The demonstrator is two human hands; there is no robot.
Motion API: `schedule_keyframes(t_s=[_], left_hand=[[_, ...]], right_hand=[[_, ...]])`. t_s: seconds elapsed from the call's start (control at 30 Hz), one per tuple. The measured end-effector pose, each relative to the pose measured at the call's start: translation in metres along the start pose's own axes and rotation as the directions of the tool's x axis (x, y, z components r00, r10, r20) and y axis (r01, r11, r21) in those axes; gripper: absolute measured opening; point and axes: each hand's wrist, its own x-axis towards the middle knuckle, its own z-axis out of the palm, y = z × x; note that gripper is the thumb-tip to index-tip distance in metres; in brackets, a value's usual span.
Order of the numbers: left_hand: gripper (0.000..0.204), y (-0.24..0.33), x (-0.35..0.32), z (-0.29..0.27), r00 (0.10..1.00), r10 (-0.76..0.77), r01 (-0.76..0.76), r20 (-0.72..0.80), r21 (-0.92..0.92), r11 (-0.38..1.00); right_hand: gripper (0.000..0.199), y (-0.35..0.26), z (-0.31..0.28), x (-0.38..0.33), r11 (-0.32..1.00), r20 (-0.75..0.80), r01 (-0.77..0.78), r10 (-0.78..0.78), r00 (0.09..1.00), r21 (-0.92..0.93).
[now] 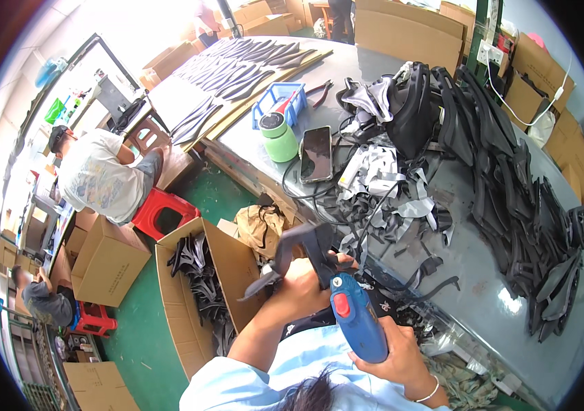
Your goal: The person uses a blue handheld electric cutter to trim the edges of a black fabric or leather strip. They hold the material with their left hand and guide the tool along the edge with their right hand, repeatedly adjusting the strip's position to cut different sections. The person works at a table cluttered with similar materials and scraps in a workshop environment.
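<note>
1. The left hand (pixel 297 279) is gripping a black plastic part (pixel 302 248), its fingers (pixel 338 260) curling tight around it.
2. The right hand (pixel 395 356) is wrapping its fingers round a blue power tool (pixel 356 318), whose tip is meeting the part just beside the left fingers.
3. An open cardboard box (pixel 199 288) is sitting left of them; the worktop (pixel 484 274) is lying beyond.

I see open grey table (pixel 484 274) right of my hands; tangled straps (pixel 381 198) crowd straight ahead; black parts (pixel 532 226) wall the far right; open box (pixel 196 288) blocks left.
</note>
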Motion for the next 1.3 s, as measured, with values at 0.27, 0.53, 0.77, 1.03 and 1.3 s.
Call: schedule_keyframes(t_s=[0.27, 0.53, 0.77, 1.03, 1.3], left_hand=[[0.034, -0.014, -0.014, 0.023, 0.999, 0.032, -0.033, -0.004, -0.125, 0.992], [0.021, -0.015, -0.027, 0.026, 0.931, -0.179, 0.29, 0.318, -0.35, 0.891], [0.062, 0.022, -0.014, 0.024, 0.97, -0.027, 0.242, 0.24, -0.962, 0.125], [0.036, 0.011, 0.015, 0.021, 0.711, -0.612, -0.176, -0.346, -0.93, 0.321], [0.029, 0.011, -0.004, 0.005, 0.866, -0.365, -0.16, -0.341, -0.881, 0.444]], right_hand=[[0.046, -0.007, -0.003, 0.002, 0.998, 0.005, 0.008, -0.009, 1.0, 0.063], [0.048, -0.022, -0.012, 0.012, 0.995, -0.134, 0.085, -0.091, 0.987, -0.054], [0.051, -0.004, 0.001, 0.011, 0.996, -0.152, 0.075, -0.081, 0.985, -0.047], [0.058, -0.006, -0.001, -0.002, 0.997, -0.015, 0.018, -0.019, 1.0, -0.077], [0.054, -0.002, -0.011, 0.0, 0.97, -0.049, -0.019, 0.008, 0.999, -0.242]])
